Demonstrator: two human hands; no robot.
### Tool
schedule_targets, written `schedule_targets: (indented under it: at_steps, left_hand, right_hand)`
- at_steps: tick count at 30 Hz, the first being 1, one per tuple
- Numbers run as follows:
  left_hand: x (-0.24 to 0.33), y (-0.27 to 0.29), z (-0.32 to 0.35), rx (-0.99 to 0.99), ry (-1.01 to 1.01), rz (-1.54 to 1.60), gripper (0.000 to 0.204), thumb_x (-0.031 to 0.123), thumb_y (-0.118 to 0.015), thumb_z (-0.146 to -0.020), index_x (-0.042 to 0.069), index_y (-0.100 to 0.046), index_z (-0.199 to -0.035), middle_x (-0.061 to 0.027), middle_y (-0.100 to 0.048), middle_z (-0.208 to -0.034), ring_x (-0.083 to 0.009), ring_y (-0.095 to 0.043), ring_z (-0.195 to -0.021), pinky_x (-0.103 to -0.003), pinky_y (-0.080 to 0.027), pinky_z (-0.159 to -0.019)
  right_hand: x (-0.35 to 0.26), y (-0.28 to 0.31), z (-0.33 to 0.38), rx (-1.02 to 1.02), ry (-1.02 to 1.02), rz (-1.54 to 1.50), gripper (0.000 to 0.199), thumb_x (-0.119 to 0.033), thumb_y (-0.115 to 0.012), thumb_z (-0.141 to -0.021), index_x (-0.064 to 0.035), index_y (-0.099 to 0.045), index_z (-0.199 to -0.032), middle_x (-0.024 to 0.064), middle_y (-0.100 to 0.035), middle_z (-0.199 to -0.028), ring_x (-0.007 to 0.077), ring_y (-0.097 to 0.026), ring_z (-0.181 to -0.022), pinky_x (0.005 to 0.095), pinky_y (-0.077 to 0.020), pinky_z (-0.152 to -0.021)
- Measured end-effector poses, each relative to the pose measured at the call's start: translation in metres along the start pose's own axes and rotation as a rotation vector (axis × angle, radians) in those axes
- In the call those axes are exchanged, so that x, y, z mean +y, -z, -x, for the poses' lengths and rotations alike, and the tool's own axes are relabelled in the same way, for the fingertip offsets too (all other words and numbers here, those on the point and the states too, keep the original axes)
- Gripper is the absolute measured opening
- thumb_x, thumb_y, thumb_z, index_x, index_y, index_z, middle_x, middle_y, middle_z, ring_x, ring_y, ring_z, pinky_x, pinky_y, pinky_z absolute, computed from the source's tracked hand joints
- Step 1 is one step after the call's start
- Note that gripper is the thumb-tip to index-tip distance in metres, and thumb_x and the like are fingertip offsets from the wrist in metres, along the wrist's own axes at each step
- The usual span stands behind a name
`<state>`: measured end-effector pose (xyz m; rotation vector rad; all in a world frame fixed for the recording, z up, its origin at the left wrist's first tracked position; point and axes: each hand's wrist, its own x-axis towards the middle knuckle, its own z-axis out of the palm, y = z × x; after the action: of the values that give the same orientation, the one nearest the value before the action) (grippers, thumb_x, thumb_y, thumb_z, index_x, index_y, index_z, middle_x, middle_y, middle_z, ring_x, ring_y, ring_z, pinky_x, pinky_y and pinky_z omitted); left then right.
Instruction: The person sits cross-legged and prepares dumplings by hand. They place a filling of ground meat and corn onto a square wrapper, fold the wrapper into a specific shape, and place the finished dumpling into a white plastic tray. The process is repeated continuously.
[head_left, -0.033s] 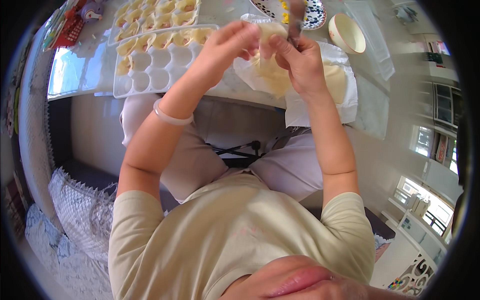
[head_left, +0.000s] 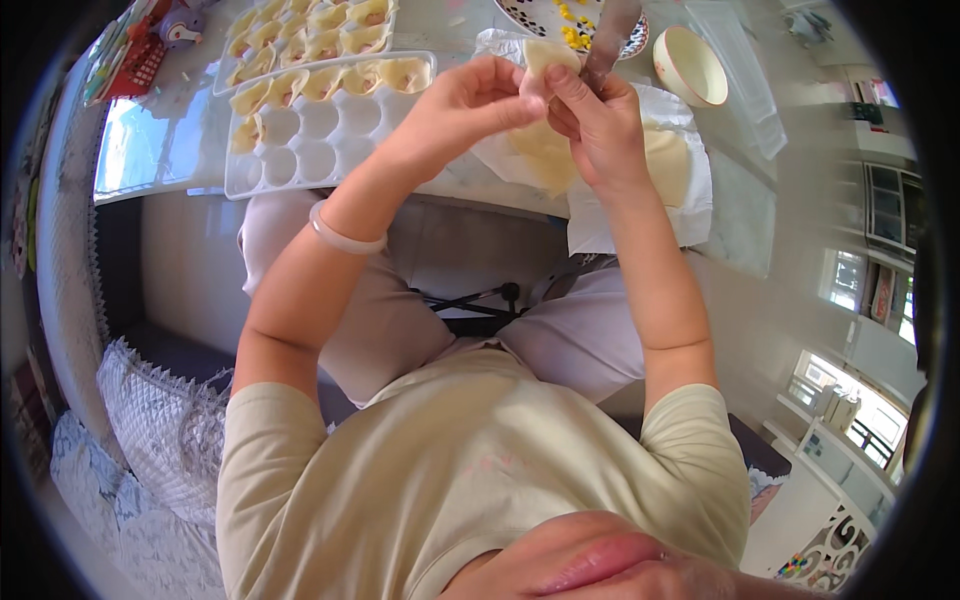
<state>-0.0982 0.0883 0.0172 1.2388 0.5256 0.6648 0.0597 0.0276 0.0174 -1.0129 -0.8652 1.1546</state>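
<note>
Head view: at the top centre of the frame, a dumpling wrapper (head_left: 545,55) is pinched between the left hand (head_left: 470,100) and right hand (head_left: 600,125) above the table (head_left: 740,190); a tray (head_left: 300,150) lies at upper left.

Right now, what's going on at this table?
A seated person is pinching a folded dumpling wrapper between the left hand and right hand, which also holds a flat metal utensil. More round wrappers lie on white paper below. To the left, white moulded trays hold finished dumplings, the nearer tray partly filled. A patterned bowl of filling sits behind.
</note>
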Motion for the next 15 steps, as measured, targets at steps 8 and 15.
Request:
schedule_targets:
  at_steps: [8,15]
  left_hand:
    - [-0.003,0.011,-0.004,-0.075,0.040,-0.310,0.024,0.021,-0.063,-0.089,-0.001,-0.060,-0.099,-0.0003,-0.061,-0.090,-0.0069,-0.054,-0.087,-0.023,-0.043,-0.080]
    - [-0.004,0.013,-0.007,-0.009,-0.073,-0.126,0.021,0.022,-0.060,-0.091,0.001,-0.059,-0.094,-0.0006,-0.062,-0.087,-0.0071,-0.056,-0.079,-0.023,-0.045,-0.070]
  right_hand:
    - [-0.002,0.010,-0.004,0.036,0.031,0.129,0.019,-0.022,-0.074,-0.080,-0.0056,-0.065,-0.083,-0.0077,-0.045,-0.058,0.0014,-0.033,-0.048,0.0208,-0.0224,-0.044]
    - [0.000,-0.004,-0.004,0.051,0.211,0.190,0.015,-0.016,-0.071,-0.082,-0.0059,-0.063,-0.088,-0.0065,-0.052,-0.062,0.0005,-0.039,-0.050,0.0185,-0.0279,-0.045]
